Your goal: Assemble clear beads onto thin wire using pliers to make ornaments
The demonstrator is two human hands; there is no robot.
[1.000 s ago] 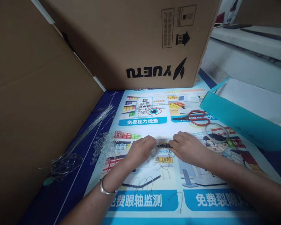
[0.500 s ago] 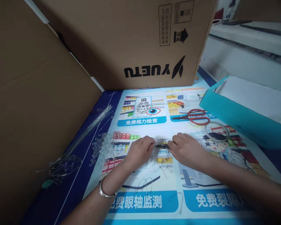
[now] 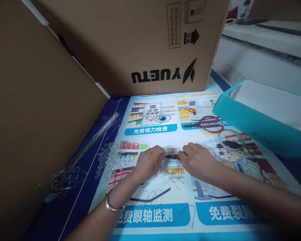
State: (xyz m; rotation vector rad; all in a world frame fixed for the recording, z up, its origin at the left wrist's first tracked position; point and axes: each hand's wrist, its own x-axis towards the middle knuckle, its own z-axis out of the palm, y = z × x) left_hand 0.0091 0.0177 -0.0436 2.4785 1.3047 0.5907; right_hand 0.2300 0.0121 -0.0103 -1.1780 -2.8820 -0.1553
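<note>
Most of the background is taken up by brown cardboard panels, marked with upside-down YUETU lettering. The surface is covered in blue and white print, with shop drawings and Chinese captions. A turquoise box with a white interior is placed at the right edge. Over the middle of the surface, the two hands are held close together but apart, joined by a dark tool. Its right end is gripped by the right hand, fingers curled in. At its left end, the fingertips of the left hand are pressed together; whether the tool or a wire is pinched there cannot be told. At the left, a bundle of thin wires is laid slantwise, tangled at its near end. Red-handled scissors are set beyond the right hand, with a pale ring-shaped roll just beside their handles. A silver bracelet is worn on the left wrist. Just below the tool, fine wire loops are tangled. Clear beads are heaped left of the left hand.
</note>
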